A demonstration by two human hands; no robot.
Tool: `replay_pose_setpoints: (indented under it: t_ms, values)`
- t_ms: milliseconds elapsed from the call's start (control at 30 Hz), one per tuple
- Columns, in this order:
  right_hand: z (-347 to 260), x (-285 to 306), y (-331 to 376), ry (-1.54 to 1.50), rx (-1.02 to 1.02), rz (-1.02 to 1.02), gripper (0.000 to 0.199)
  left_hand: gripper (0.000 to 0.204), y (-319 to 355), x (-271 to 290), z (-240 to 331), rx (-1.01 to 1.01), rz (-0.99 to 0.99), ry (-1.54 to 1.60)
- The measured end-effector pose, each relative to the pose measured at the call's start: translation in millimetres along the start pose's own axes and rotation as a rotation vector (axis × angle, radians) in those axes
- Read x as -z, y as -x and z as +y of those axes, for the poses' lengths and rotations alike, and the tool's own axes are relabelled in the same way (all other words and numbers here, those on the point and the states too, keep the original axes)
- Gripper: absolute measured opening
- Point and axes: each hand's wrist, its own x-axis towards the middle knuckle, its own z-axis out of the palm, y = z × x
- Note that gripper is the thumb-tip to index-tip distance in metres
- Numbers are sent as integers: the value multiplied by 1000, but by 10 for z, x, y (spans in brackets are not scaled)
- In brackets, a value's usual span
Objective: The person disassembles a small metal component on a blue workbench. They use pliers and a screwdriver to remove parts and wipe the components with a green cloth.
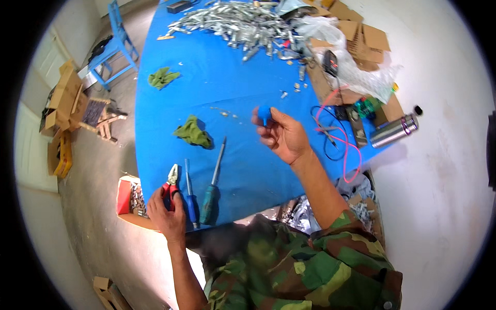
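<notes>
Head view: screwdrivers (206, 181) beside pliers (171, 182).

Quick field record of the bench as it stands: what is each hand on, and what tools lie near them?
left hand: gripping red-handled pliers at the table's near edge
right hand: holding a small blue piece up in its fingertips
tools nearby: blue screwdriver, green screwdriver
surface: blue table
also there: green rag, pile of metal parts

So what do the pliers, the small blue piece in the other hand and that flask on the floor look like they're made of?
Pliers: grey metal jaws, red grips, likely plastic or rubber. Small blue piece in the right hand: smooth, uniform colour, probably plastic. Flask: shiny silver cylinder, apparently polished steel.
</notes>
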Motion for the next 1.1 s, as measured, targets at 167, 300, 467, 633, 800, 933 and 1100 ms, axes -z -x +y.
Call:
replay_pose_setpoints:
  t_ms: [167, 300, 467, 633, 800, 933, 1100]
  values:
    - [-19, 158, 861, -39, 51, 120, 39, 37, 18, -26, -65, -81, 26, 2]
    - [211, 507, 1734, -16, 81, 431, 35, 41, 49, -76, -253, -20, -3, 20]
    - [1324, 1376, 2775, 42, -72, 981, 27, 52, 56, -127, -257, -90, -34, -65]
    - [1986, 2008, 3731, 212, -443, 1323, 28, 55, 52, -100, -304, -56, -41, -75]
    - [1646, 3152, 5267, -36, 260, 1809, 36, 55, 24, -215, -459, -65, -48, -23]
    - [1464, 3257, 5453, -65, 244, 1902, 36, 58, 49, -138, -351, -43, -61, -75]
    - [2353, 3303, 5082, 19, -32, 1564, 31, 59, 30, -177, -326, -73, -73, -77]
